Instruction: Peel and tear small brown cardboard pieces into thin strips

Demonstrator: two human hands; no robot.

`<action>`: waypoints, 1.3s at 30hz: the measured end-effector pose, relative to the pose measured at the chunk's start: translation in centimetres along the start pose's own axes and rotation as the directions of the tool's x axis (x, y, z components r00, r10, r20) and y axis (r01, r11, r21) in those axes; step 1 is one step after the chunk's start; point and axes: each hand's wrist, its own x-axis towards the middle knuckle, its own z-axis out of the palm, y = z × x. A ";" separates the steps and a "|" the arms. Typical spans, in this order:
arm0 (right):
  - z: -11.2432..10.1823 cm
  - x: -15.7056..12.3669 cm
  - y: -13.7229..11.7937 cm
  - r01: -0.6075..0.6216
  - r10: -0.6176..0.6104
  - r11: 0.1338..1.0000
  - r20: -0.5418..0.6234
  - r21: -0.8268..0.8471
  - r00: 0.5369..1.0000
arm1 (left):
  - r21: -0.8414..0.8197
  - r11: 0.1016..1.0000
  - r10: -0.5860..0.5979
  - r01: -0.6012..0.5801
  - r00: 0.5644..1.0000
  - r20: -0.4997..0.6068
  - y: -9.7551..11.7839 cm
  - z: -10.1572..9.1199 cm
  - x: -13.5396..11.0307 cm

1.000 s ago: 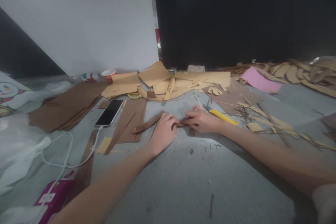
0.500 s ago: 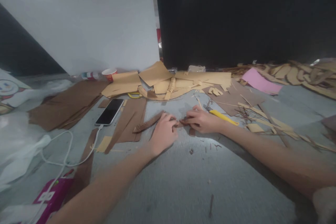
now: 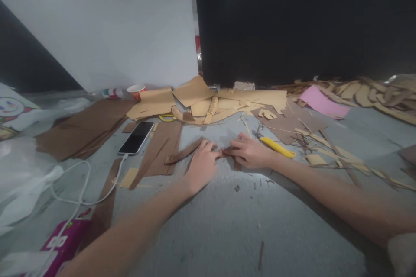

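My left hand [image 3: 202, 166] is closed over the right end of a curved brown cardboard strip [image 3: 184, 151], whose left part shows a row of small notches or folds. Close by on the right, my right hand [image 3: 249, 151] has its fingertips pinched at a small brown cardboard piece, mostly hidden beneath them. The fingertips of both hands nearly meet. Below the right palm, a bit of brown card [image 3: 237, 165] lies on the grey surface. A yellow utility knife [image 3: 277, 146] rests just beyond my right wrist.
A phone [image 3: 136, 138] on a white cable and a brown cardboard sheet [image 3: 162, 149] lie to the left. Tan cardboard pieces [image 3: 251, 95] and a paper cup [image 3: 136, 91] are at the back. Pink paper [image 3: 323, 101] and scattered scraps lie right; a magenta box [image 3: 63, 240] sits front left.
My right hand has shifted slightly down and its fingers have stretched a little toward the left hand. The left hand stays almost in place on the strip.
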 end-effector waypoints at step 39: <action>1.1 0.8 0.0 -0.020 0.019 1.000 0.034 0.019 0.999 | 0.240 0.970 0.032 -0.021 0.999 -0.042 0.6 0.1 -0.5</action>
